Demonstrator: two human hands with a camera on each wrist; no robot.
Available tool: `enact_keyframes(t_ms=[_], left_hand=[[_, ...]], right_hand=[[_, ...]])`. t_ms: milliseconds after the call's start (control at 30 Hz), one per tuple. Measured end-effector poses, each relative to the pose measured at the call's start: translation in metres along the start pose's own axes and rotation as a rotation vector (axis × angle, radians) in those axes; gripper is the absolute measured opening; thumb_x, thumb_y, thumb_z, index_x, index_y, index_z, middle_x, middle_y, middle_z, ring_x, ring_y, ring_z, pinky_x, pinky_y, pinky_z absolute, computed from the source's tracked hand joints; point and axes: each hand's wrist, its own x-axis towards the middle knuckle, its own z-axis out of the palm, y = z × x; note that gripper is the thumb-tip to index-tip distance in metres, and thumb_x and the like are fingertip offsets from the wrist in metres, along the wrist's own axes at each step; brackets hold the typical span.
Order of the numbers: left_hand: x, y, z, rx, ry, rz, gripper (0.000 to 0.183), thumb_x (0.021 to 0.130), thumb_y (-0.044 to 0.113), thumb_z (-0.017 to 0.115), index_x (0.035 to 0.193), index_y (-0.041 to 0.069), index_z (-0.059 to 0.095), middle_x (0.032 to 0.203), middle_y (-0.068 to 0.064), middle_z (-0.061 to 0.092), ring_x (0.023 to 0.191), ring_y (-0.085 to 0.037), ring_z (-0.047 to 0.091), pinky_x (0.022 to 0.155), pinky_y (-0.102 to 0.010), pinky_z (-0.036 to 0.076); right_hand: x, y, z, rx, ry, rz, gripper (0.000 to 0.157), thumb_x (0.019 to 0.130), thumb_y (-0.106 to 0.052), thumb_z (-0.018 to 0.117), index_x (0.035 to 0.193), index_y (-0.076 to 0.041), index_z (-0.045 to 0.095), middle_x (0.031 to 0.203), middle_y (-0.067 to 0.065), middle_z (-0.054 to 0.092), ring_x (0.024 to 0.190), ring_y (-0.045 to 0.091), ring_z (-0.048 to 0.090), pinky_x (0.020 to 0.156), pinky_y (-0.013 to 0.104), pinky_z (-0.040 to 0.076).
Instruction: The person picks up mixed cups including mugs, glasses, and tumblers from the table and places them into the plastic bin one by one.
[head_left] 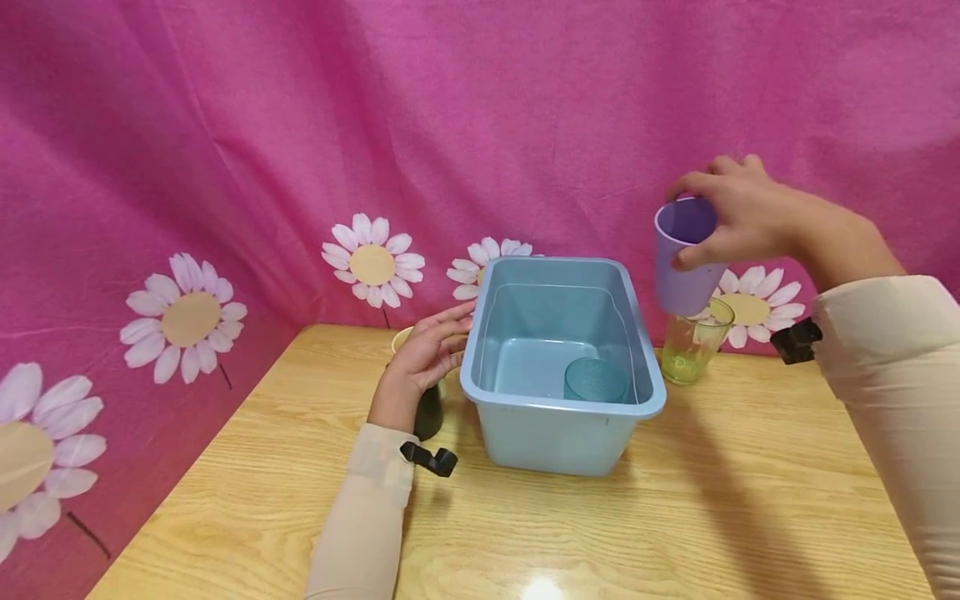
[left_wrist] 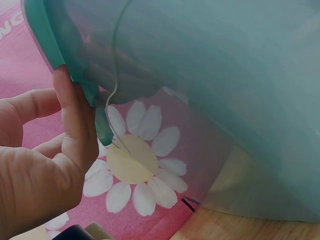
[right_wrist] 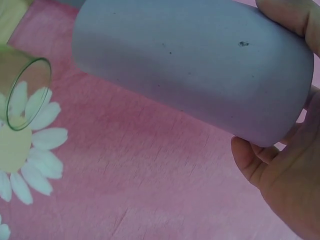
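My right hand grips a purple cup by its rim, holding it upright in the air, with the thumb on the near side. Just below and behind it, a clear green-tinted drinking glass stands on the table. My left hand touches the left rim of a blue-grey plastic tub with extended fingers. Inside the tub, at its near right, sits a teal container. A dark cup with a yellow inside stands left of the tub, partly hidden by my left hand.
The wooden table meets a pink cloth with printed daisies at its back and left edges. The tub stands between the dark cup and the glass. Black wrist mounts sit on both sleeves.
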Motion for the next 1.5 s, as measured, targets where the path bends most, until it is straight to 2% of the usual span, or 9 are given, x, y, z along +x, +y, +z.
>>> enact_keyframes(t_ms=[167,500,733,1267,1500], left_hand=[[0.0,0.0,0.0,-0.003,-0.002,0.0,0.046,0.104,0.003,0.052,0.151,0.004,0.05,0.122,-0.007,0.066,0.09,-0.019,0.068,0.074,-0.029,0.06],[0.0,-0.001,-0.002,0.008,0.016,0.005,0.045,0.104,0.005,0.053,0.149,0.005,0.053,0.125,-0.008,0.065,0.09,-0.019,0.068,0.073,-0.029,0.06],[-0.002,-0.001,0.001,0.014,0.015,-0.001,0.046,0.104,0.004,0.053,0.15,0.005,0.051,0.122,-0.007,0.066,0.091,-0.019,0.068,0.074,-0.029,0.06],[-0.003,-0.001,0.003,0.002,-0.001,0.003,0.048,0.104,0.002,0.053,0.151,0.003,0.049,0.118,-0.006,0.067,0.089,-0.018,0.068,0.073,-0.029,0.059],[-0.003,0.0,0.005,-0.013,0.011,-0.001,0.047,0.103,0.001,0.055,0.149,0.004,0.052,0.122,-0.01,0.066,0.087,-0.019,0.069,0.073,-0.03,0.06]], right_hand=[[0.006,-0.012,0.002,0.006,0.007,-0.022,0.069,0.072,-0.03,0.088,0.131,-0.01,0.06,0.121,0.024,0.05,0.11,0.044,0.036,0.078,0.052,0.036],[0.02,-0.029,0.012,0.038,-0.026,-0.038,0.072,0.074,-0.033,0.088,0.136,-0.012,0.058,0.123,0.023,0.049,0.11,0.041,0.036,0.079,0.051,0.037],[0.026,-0.041,0.022,0.069,-0.019,-0.063,0.067,0.073,-0.03,0.088,0.132,-0.013,0.061,0.12,0.02,0.052,0.108,0.039,0.037,0.081,0.048,0.036],[0.037,-0.052,0.052,0.134,-0.048,-0.066,0.066,0.072,-0.032,0.089,0.129,-0.014,0.062,0.122,0.018,0.051,0.109,0.037,0.038,0.083,0.051,0.041],[0.037,-0.05,0.067,0.153,-0.08,-0.029,0.072,0.072,-0.036,0.088,0.137,-0.02,0.061,0.123,0.017,0.048,0.111,0.036,0.037,0.083,0.053,0.045]])
